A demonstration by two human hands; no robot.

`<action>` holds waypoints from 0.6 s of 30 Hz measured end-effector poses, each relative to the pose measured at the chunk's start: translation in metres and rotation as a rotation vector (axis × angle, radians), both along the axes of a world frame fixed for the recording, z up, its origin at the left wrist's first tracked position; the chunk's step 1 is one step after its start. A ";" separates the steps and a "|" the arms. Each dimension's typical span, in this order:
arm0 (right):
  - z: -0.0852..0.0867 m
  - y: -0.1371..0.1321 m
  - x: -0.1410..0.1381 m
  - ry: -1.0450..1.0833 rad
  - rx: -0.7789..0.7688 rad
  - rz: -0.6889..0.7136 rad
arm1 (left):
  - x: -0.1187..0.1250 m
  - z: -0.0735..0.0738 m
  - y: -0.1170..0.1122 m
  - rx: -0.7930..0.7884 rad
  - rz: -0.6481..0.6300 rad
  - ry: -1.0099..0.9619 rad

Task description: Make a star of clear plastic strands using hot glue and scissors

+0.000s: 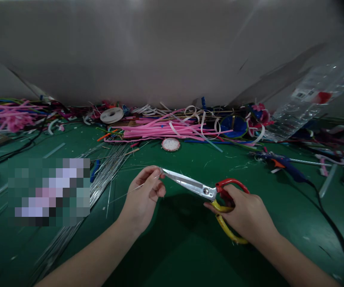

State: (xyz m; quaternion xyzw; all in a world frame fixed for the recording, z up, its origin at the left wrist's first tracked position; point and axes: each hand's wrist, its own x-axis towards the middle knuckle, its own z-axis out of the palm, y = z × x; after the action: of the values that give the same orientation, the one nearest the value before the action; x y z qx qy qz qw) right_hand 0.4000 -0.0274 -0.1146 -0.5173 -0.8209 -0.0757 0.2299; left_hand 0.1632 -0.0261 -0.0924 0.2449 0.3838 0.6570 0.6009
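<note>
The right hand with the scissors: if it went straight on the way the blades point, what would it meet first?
Most likely the left hand: the scissors in the right hand point at its thumb and fingertips, though depth is unclear from one view.

Both forearms are bare and enter low, angling inward from opposite sides. The left forearm (100, 253) rises to a wrist (133, 223) bent slightly forward. The left hand (144, 195) is raised, its thumb (151, 180) pressed to the forefinger in a fine pinch, the remaining fingers loosely curled. The right forearm (299, 255) runs nearly in line with the right hand (248, 211), which is closed in a grip, back uppermost. I record the hands as well apart.
</note>
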 end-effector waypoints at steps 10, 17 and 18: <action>-0.001 -0.002 -0.001 -0.014 -0.064 -0.023 | -0.002 -0.002 0.001 -0.002 0.004 0.009; 0.003 -0.003 -0.003 -0.007 -0.160 -0.031 | 0.000 0.000 -0.001 0.083 0.070 0.134; 0.004 -0.003 -0.004 -0.005 -0.170 -0.025 | 0.000 0.000 -0.001 0.090 0.076 0.143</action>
State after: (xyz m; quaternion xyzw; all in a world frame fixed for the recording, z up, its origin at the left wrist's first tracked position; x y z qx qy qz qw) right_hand 0.3963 -0.0308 -0.1108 -0.5451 -0.8184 -0.0098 0.1818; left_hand 0.1630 -0.0269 -0.0929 0.3033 0.4046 0.6768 0.5350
